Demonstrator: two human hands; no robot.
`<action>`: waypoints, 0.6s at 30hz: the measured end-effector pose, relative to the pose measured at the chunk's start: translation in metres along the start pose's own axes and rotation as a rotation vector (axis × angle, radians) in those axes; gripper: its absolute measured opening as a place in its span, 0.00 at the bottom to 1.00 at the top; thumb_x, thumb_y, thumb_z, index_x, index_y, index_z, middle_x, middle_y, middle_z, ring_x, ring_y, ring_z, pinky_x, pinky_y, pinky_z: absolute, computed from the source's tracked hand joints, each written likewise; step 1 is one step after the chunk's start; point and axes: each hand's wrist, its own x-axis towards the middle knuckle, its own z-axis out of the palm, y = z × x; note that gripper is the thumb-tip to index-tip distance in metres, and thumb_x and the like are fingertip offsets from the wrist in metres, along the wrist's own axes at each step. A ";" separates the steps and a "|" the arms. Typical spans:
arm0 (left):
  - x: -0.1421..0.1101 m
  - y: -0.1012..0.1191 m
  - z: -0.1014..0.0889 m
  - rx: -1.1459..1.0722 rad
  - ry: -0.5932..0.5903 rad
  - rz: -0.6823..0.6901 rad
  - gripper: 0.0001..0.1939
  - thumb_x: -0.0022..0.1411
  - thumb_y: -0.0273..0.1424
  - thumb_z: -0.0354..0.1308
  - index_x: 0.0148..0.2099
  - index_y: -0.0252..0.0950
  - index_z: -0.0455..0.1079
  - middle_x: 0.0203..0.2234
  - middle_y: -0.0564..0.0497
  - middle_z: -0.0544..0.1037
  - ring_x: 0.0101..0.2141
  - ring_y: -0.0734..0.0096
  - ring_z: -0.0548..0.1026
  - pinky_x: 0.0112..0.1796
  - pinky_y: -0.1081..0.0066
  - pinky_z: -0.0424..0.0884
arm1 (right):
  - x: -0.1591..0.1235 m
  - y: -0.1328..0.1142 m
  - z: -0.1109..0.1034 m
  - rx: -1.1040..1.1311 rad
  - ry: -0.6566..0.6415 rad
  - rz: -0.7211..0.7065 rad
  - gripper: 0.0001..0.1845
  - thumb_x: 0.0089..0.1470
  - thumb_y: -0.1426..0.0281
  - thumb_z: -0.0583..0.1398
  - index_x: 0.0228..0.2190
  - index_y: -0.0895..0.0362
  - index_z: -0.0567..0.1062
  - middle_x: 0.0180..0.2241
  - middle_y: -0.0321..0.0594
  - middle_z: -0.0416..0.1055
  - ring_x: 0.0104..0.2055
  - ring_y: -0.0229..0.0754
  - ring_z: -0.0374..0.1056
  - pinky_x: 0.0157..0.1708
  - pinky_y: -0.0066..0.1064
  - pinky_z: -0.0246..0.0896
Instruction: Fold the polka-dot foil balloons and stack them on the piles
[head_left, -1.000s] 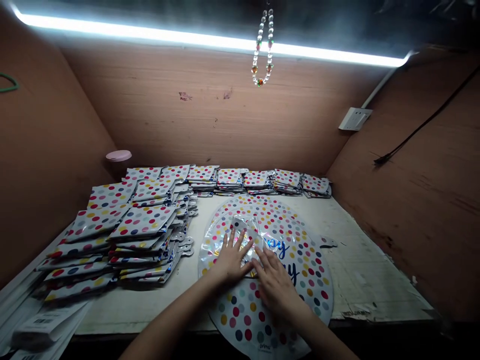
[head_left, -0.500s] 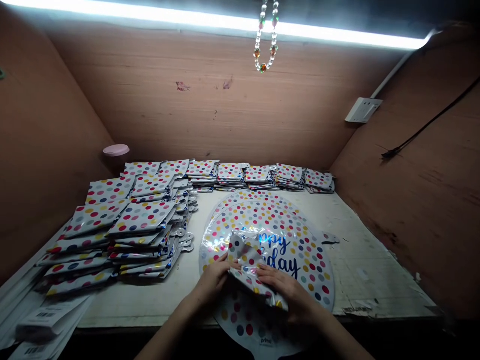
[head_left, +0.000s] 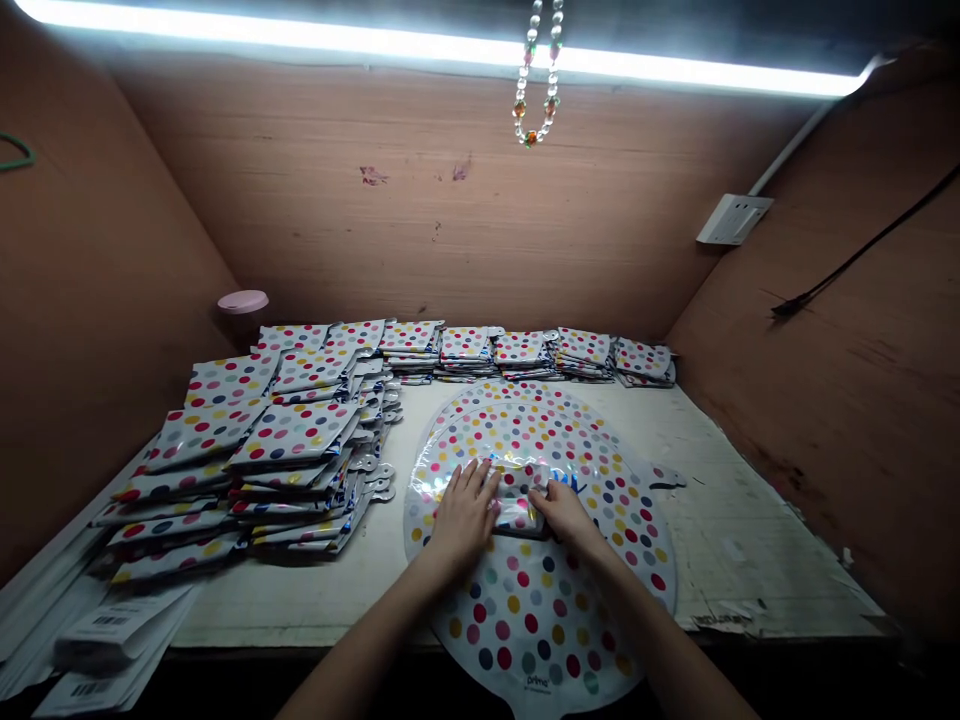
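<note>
A folded foil balloon (head_left: pixel 517 500) with coloured dots lies across flat round foil balloons (head_left: pixel 540 600) spread on the table. My left hand (head_left: pixel 466 510) rests flat on its left part, fingers stretched out and slightly apart. At the right end, my right hand (head_left: pixel 564 512) pinches the folded balloon between thumb and fingers. Blue lettering on the flat balloon shows partly beside my right hand; the rest is covered. A small printed mark sits low on the flat balloon, whose neck hangs past the table's front edge.
Stacks of folded dotted balloons (head_left: pixel 292 435) stand on the left, and a row of them (head_left: pixel 465 345) lines the back wall. Paper sheets with barcodes (head_left: pixel 112 625) lie front left. A lidded cup (head_left: pixel 244 302) stands back left. A bead string (head_left: pixel 531 138) hangs above.
The folded balloon has gone from raised and loosely bent to a flat, smaller bundle. My left hand has moved onto it, flattening out; my right hand now pinches its right end.
</note>
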 end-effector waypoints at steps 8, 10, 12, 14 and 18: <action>0.007 -0.013 0.001 -0.032 -0.302 0.004 0.30 0.64 0.32 0.50 0.67 0.38 0.50 0.66 0.41 0.49 0.65 0.47 0.43 0.60 0.42 0.46 | -0.018 -0.025 0.015 -0.619 -0.071 -0.501 0.38 0.60 0.53 0.49 0.64 0.59 0.47 0.66 0.50 0.45 0.68 0.56 0.35 0.63 0.53 0.38; 0.003 -0.020 -0.008 -0.102 -0.247 -0.038 0.28 0.63 0.27 0.48 0.65 0.35 0.52 0.64 0.40 0.55 0.64 0.52 0.49 0.59 0.46 0.51 | -0.016 -0.022 0.016 -0.669 -0.281 -0.508 0.46 0.56 0.47 0.51 0.65 0.57 0.41 0.68 0.47 0.33 0.68 0.57 0.25 0.64 0.54 0.32; -0.007 -0.024 -0.018 -0.133 -0.080 -0.094 0.24 0.65 0.26 0.44 0.63 0.35 0.56 0.61 0.40 0.61 0.62 0.56 0.56 0.58 0.49 0.58 | -0.013 -0.021 0.015 -0.693 -0.372 -0.455 0.54 0.49 0.43 0.54 0.65 0.57 0.39 0.68 0.46 0.27 0.67 0.60 0.20 0.63 0.56 0.29; -0.023 -0.021 -0.024 -0.098 0.086 -0.089 0.22 0.66 0.28 0.44 0.61 0.36 0.58 0.58 0.41 0.65 0.60 0.57 0.60 0.56 0.50 0.62 | -0.012 -0.025 0.018 -0.708 -0.353 -0.438 0.57 0.45 0.45 0.59 0.65 0.60 0.41 0.67 0.49 0.28 0.67 0.62 0.21 0.62 0.58 0.30; -0.068 -0.013 -0.017 0.095 0.169 0.145 0.24 0.62 0.31 0.51 0.61 0.39 0.60 0.58 0.43 0.66 0.58 0.52 0.64 0.52 0.50 0.67 | -0.020 -0.036 0.044 -0.798 -0.236 -0.533 0.53 0.41 0.62 0.66 0.63 0.68 0.51 0.64 0.65 0.41 0.64 0.71 0.42 0.57 0.62 0.46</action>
